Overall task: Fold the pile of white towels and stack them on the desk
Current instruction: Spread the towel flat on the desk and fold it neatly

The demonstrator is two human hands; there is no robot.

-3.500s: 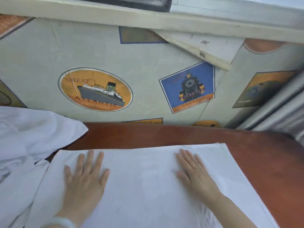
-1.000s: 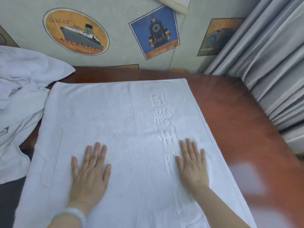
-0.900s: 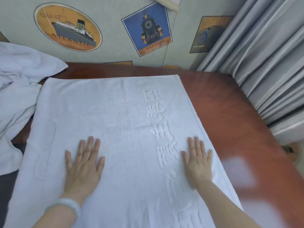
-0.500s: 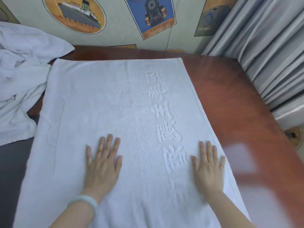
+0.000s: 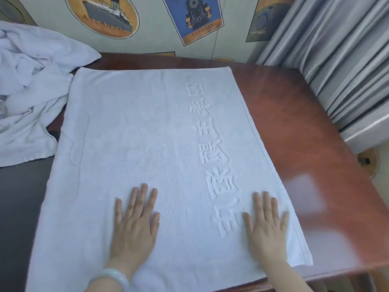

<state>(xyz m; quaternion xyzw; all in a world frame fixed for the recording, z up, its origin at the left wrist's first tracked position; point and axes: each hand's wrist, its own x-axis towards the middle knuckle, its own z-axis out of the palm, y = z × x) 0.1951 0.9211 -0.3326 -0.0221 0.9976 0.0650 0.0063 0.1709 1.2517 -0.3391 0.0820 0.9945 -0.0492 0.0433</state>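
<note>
A white towel [image 5: 147, 133] lies spread flat on the reddish-brown wooden desk [image 5: 305, 144] and covers most of its left and middle. Its far edge runs close to the wall and its near right corner lies just inside the desk's front edge. Both hands are on the near part of this towel, palms down, fingers straight and slightly spread, gripping nothing. The left hand [image 5: 134, 224] presses the towel a little left of its centre line, and the right hand [image 5: 266, 226] presses it just inside its right hem. A column of raised, embossed characters [image 5: 212, 154] runs lengthwise down the right half of the towel and ends between the two hands, nearer the right one. A pale green bangle [image 5: 111, 277] circles the left wrist at the towel's near edge. Beyond the towel's far left corner, and touching that corner, sits the crumpled pile of white towels [image 5: 27, 85], unfolded and spilling off the desk's left end over a dark surface [image 5: 19, 197] that borders the towel's left side. Right of the towel the desk top is bare and glossy with a pale reflection. Behind the towel's far edge the wall shows an oval ship emblem [image 5: 105, 15] and a blue locomotive poster [image 5: 193, 17], and grey curtains [image 5: 336, 60] hang past the towel's far right.
</note>
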